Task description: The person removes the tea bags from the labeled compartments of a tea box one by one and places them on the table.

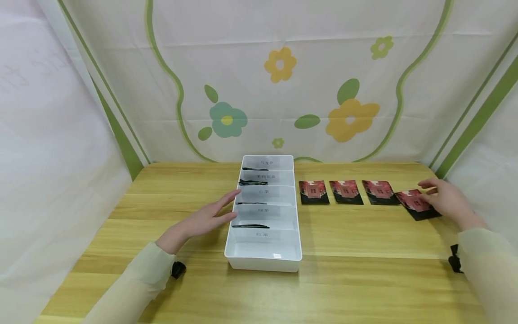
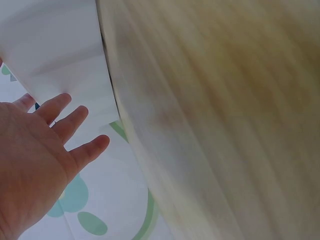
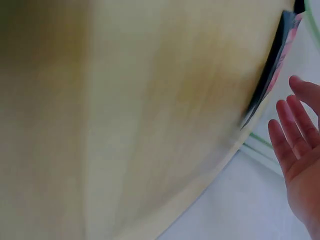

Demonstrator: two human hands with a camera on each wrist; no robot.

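Observation:
A row of several red-and-black tea sachets lies on the table, right of a white compartment box. My right hand is at the rightmost sachet, which lies tilted, its corner close against its neighbour. In the right wrist view the right hand's fingers are loosely extended beside that sachet, not curled round it. My left hand is spread along the box's left wall, fingertips right at the rim. Its fingers show apart in the left wrist view, with nothing held.
Dividers split the box into labelled compartments; dark sachets stand in the rear ones, and the front one shows its bare floor. A flower-printed cloth hangs behind the wooden table, with white cloth at both sides.

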